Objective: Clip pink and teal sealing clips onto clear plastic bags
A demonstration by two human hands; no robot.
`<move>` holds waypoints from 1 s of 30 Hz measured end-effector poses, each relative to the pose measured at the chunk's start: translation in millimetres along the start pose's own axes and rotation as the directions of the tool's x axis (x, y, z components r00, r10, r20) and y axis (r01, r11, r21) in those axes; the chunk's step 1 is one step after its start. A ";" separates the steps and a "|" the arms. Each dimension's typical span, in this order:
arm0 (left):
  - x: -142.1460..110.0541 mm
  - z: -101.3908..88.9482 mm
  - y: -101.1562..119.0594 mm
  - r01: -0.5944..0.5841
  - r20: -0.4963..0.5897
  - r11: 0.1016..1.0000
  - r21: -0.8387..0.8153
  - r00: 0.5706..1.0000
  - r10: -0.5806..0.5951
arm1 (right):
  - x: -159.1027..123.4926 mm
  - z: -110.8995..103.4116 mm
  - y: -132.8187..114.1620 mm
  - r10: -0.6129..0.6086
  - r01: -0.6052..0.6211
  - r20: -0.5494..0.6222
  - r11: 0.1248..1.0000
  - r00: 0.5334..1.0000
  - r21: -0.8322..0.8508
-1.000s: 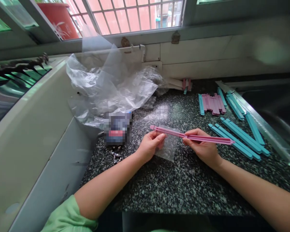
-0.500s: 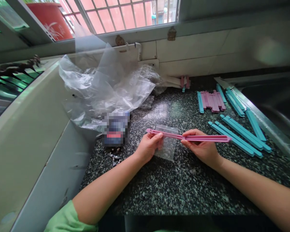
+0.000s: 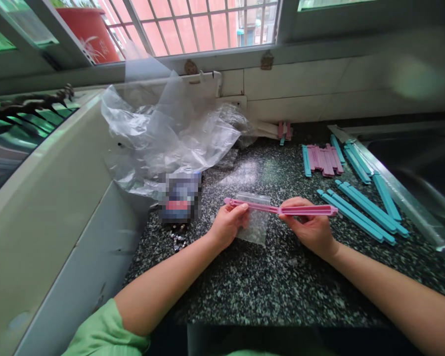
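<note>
The pink clip (image 3: 307,211) is smooth plastic with a faint sheen, and the turquoise clips (image 3: 371,210) look like smooth, duller plastic. The small bag (image 3: 257,226) is thin, clear film; the large bag (image 3: 193,138) is crinkled, glossy plastic. The surface (image 3: 244,287) looks like polished, speckled stone, the sink rim (image 3: 417,216) shiny metal, the sleeve (image 3: 104,329) matt cloth.

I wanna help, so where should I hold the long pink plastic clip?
Probably pinch the long pink plastic clip near its middle, where the narrow halves meet, coming from the near right, as the right hand does. Opened out thin and long, it should balance there; its left half, held by the left hand, crosses a small clear plastic bag.
</note>
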State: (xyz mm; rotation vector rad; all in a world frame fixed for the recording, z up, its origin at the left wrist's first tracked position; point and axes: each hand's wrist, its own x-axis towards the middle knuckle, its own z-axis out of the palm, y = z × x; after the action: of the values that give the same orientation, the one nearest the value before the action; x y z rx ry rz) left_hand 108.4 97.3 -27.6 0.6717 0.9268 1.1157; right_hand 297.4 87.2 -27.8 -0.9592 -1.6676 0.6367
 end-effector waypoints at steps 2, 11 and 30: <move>-0.6 0.6 0.1 -0.005 0.003 1.000 -0.002 1.000 0.005 | 0.9 0.3 -0.2 -0.035 0.035 -0.002 0.999 0.999 0.001; -2.0 -0.1 -1.7 -0.038 0.035 0.998 0.040 0.999 0.036 | 0.3 -0.4 2.5 -0.118 0.118 0.016 0.993 0.993 0.007; -2.4 -7.3 -10.7 -0.120 0.062 0.974 0.194 0.992 0.110 | 2.2 -3.3 -1.9 -0.135 0.142 0.076 0.986 0.988 -0.093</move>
State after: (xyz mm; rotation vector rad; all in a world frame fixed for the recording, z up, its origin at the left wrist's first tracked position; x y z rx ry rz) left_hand 106.4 91.7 -39.3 0.9223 0.9727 1.1121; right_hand 299.7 87.9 -24.0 -0.8902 -1.8241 0.5036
